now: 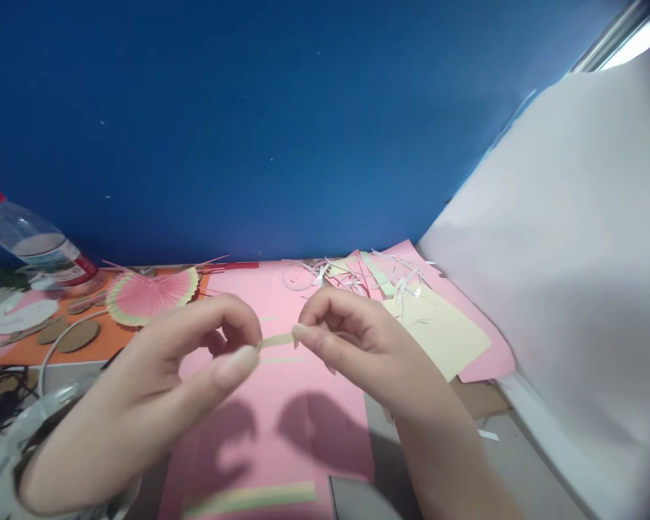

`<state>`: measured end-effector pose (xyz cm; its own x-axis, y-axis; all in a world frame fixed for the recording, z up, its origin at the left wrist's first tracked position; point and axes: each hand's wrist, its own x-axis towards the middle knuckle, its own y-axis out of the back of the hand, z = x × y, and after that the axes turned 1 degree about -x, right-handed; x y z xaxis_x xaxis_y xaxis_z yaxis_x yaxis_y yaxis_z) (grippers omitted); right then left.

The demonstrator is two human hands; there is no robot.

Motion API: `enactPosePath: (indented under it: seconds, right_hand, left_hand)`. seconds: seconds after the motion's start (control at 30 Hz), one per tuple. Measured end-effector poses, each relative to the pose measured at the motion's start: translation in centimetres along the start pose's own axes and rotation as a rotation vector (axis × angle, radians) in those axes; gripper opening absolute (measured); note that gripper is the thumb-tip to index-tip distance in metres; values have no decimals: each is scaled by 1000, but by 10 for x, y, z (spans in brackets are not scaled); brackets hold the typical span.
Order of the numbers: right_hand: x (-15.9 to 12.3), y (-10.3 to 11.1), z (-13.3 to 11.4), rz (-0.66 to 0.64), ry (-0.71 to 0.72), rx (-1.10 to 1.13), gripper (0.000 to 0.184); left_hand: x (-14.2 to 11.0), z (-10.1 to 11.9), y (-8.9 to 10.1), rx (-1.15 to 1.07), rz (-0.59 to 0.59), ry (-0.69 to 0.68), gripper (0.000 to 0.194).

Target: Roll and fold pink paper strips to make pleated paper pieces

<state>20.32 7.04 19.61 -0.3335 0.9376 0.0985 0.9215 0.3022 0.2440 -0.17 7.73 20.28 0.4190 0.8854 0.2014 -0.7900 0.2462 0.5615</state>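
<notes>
Between my two hands a short pale yellow paper strip (277, 339) is stretched above a pink paper sheet (282, 419). My left hand (195, 361) pinches the strip's left end between thumb and forefinger. At its other end, my right hand (347, 336) grips it with thumb and fingertips. Both hands cast shadows on the pink sheet. Beneath the held strip, thin pale strips lie on the sheet. Closer to me, a longer yellow and green paper strip (254, 498) lies across the sheet's near end.
At left stand a plastic bottle (54, 249) with a red cap, a pink-and-yellow pleated paper fan (152, 292), and cardboard discs (79, 337) on orange paper. Paper scraps (352, 274) and a cream sheet (444, 332) lie at right. A blue wall (249, 130) rises behind, a white panel (574, 253) at right.
</notes>
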Motion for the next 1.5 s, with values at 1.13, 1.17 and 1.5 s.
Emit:
enactPosePath:
  seconds: [1.13,1.17,1.5]
  right_hand:
    - [-41,-10,21,-128,-192,-382,23]
    - [-40,-10,25,-101,-190,-320,22]
    - [-23,-9,65,166,-54,735,15]
  left_hand:
    - [-21,-15,-29,104,-380,305,25]
    - [-22,-16,-29,72,-349,321,27]
    - [-27,-19,-42,-97,-99,321,37]
